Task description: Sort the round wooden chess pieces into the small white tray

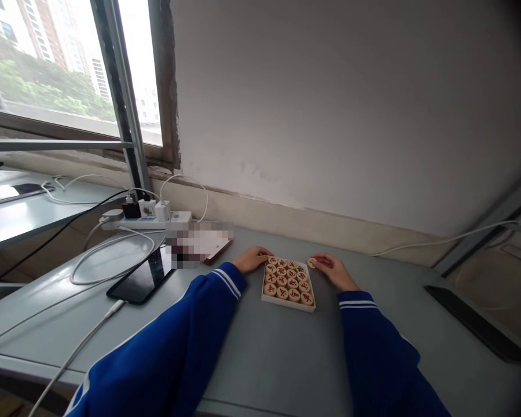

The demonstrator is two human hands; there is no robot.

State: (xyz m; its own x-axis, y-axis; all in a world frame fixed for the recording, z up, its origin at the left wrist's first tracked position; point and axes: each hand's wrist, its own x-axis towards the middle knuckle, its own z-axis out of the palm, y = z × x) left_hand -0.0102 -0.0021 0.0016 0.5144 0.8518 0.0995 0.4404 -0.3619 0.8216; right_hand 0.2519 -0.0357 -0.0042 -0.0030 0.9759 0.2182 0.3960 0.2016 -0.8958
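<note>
A shallow white box lies on the grey desk, filled with rows of round Chinese chess pieces. Most show red characters; one at the far right corner looks dark-marked. My right hand pinches a single chess piece between thumb and fingers, just beyond the box's right side. At the box's far left corner rests my left hand, its fingertips at the rim. Whether those fingers grip the box or only touch it is hard to make out.
Left of the box lie a phone on a white charging cable and a partly blurred-out flat box. Behind them stands a power strip with several chargers. A dark flat bar lies at the desk's right.
</note>
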